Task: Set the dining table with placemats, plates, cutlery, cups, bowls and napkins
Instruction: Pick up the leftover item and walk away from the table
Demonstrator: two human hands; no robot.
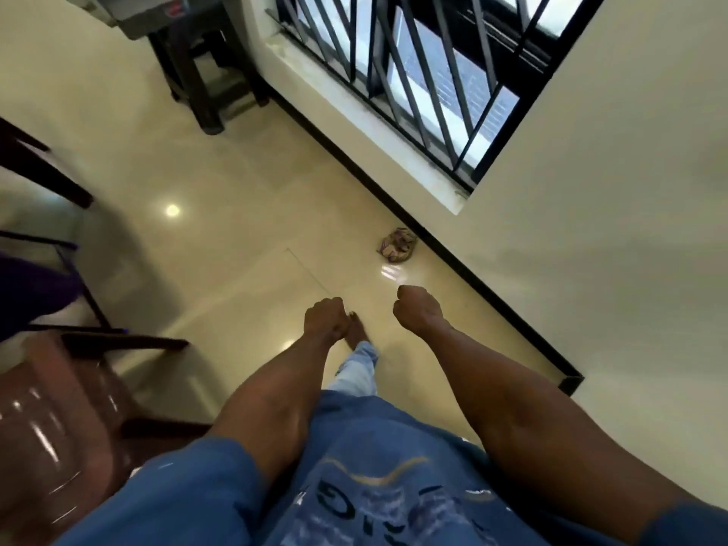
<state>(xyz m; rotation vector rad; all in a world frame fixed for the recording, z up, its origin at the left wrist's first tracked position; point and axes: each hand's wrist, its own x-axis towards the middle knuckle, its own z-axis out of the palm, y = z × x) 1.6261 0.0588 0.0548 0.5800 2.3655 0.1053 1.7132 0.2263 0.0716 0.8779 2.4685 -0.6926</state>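
Nearest you, a brown chair [51,419] sits left. Your left hand [327,317] and right hand [417,309] are both curled into fists, holding nothing, above the glossy floor [220,183]. Beyond, a crumpled cloth [398,250] by the wall; no tableware visible.

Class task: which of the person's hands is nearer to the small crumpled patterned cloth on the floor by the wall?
Right. The right hand is just below the small crumpled patterned cloth; the left hand is lower left, farther off. Both are curled, holding nothing.
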